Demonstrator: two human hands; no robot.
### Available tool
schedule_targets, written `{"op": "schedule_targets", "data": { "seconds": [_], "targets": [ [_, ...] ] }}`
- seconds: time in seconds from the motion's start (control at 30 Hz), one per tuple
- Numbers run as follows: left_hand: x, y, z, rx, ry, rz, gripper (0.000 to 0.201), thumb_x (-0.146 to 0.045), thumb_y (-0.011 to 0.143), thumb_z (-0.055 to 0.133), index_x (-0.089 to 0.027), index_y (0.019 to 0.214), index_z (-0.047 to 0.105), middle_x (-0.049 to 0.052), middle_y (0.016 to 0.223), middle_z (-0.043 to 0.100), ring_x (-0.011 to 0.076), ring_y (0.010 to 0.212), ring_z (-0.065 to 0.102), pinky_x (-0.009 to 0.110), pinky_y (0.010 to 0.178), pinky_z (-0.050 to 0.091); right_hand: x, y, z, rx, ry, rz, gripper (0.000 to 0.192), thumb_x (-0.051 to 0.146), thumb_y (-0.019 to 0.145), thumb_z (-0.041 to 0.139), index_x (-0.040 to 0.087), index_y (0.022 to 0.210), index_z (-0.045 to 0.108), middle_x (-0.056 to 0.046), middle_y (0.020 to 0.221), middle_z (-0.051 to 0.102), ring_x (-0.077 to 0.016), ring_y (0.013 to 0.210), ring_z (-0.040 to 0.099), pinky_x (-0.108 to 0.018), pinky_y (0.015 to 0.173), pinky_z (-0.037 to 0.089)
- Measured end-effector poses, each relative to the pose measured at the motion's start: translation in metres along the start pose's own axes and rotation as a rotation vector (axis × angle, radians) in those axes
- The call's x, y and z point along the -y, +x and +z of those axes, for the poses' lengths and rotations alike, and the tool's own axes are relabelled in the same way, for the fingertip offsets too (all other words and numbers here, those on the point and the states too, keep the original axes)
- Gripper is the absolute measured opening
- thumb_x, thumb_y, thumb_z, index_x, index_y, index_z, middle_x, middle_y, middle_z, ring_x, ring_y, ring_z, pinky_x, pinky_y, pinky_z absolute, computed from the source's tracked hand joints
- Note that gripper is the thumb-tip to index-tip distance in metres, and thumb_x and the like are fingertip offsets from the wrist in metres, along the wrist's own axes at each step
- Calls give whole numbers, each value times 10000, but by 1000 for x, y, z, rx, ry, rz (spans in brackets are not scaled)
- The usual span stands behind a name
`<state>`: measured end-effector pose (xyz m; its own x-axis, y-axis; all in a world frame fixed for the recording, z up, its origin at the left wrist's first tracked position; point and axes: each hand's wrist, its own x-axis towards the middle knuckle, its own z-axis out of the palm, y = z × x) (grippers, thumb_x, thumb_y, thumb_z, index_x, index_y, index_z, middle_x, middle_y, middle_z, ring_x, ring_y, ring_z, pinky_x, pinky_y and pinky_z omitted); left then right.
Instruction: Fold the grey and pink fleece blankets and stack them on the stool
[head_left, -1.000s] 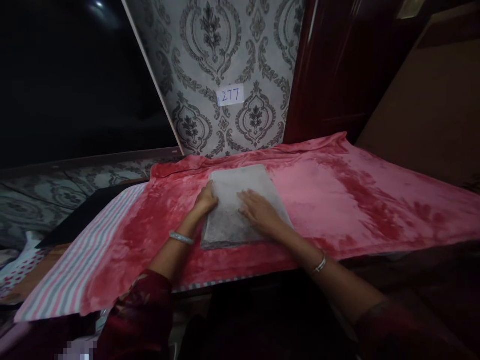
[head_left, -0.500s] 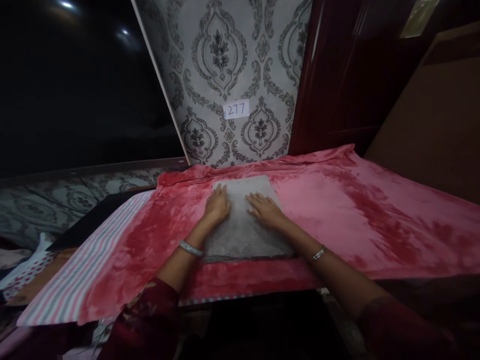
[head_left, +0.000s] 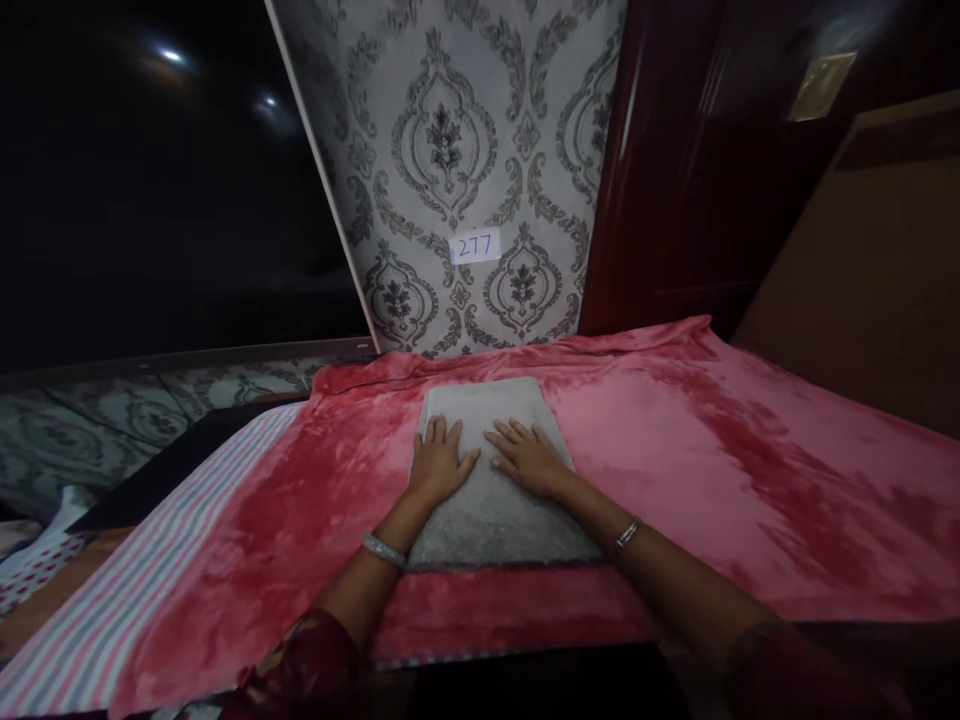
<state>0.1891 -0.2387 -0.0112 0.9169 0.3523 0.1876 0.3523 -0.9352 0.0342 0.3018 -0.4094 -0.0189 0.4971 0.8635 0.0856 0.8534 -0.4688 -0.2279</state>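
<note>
Two hands flat on one grey cloth, on one red blanket.

Your left hand (head_left: 437, 462) and right hand (head_left: 529, 460) both lie palm down on the grey cloth (head_left: 491, 470), fingers spread and pointing away from you, thumbs close together near its middle; neither hand grips anything, both merely press. You wear one bangle per wrist: left bangle (head_left: 383, 549), right bangle (head_left: 625, 533). The cloth, one folded rectangle, lies on the red blanket (head_left: 675, 440), left of its centre, near edge just short of the blanket's front edge. One striped sheet (head_left: 112, 620) shows from under the blanket at the left. One paper label (head_left: 475, 246) marked 277 is fixed to the patterned wall (head_left: 450, 150) behind. One dark wooden panel (head_left: 675, 180) stands to the right of that wall.
</note>
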Motion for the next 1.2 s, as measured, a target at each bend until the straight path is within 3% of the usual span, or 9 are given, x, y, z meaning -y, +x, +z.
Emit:
{"op": "schedule_targets", "data": {
  "seconds": [0.07,0.17,0.33,0.63,0.8,0.87,0.93,1.03,1.2],
  "targets": [
    [0,-1,0,-36,1,-19,717,-567,967,432,-137,1540,408,226,1634,297,362,1526,250,526,1203,263,-6,13,-9,-25,-13,1,580,472,1046,347,247,1581,357,-116,1646,286,-285,1527,230,-576,1208,189],
    [-1,-2,0,-15,2,-36,731,-591,961,428,-160,1550,401,221,1636,294,390,1526,235,553,1200,253,-18,38,-17,-97,-62,26,595,471,1043,347,238,1590,339,-115,1659,251,-286,1541,180,-564,1219,158],
    [1,0,1,54,-15,-57,745,-636,946,413,-224,1565,383,210,1653,255,430,1531,187,623,1169,260,-43,71,-8,-47,-98,134,623,535,1044,281,270,1608,291,-76,1679,198,-296,1548,147,-538,1231,121],
    [3,0,-4,112,-93,-67,772,-655,925,440,-229,1565,380,201,1657,250,415,1532,200,605,1167,276,-78,90,-8,50,-77,279,624,518,1047,239,281,1624,230,-65,1685,176,-275,1549,152,-535,1216,185],
    [13,-1,-5,137,-160,-43,786,-652,906,482,-245,1570,374,167,1671,229,388,1542,186,588,1188,262,-73,100,-16,66,-121,328,618,485,1049,247,247,1619,253,-98,1675,194,-321,1543,162,-631,1185,195],
    [17,-2,-4,144,-196,-25,783,-642,896,509,-262,1568,377,139,1675,233,371,1545,189,565,1201,258,-57,110,-18,31,-158,271,619,483,1044,287,250,1617,261,-102,1674,193,-320,1546,145,-631,1195,161],
    [21,-2,-2,132,-227,-24,788,-635,886,530,-263,1565,382,126,1675,240,366,1546,188,556,1210,249,-37,121,-17,-8,-170,87,615,496,1042,311,287,1618,253,-71,1683,167,-295,1554,119,-595,1215,143],
    [22,-2,2,97,-242,-60,827,-648,874,540,-235,1570,372,144,1676,225,380,1548,171,561,1220,230,-10,141,-6,53,-115,-180,597,523,1045,309,331,1609,266,-42,1683,178,-288,1547,158,-563,1216,180],
    [18,-3,2,138,-228,-84,854,-647,885,525,-167,1573,362,192,1681,163,400,1550,133,554,1230,212,-6,168,10,120,-68,-229,586,496,1058,305,308,1611,267,-60,1672,229,-266,1527,236,-486,1213,223]
  ]
}}
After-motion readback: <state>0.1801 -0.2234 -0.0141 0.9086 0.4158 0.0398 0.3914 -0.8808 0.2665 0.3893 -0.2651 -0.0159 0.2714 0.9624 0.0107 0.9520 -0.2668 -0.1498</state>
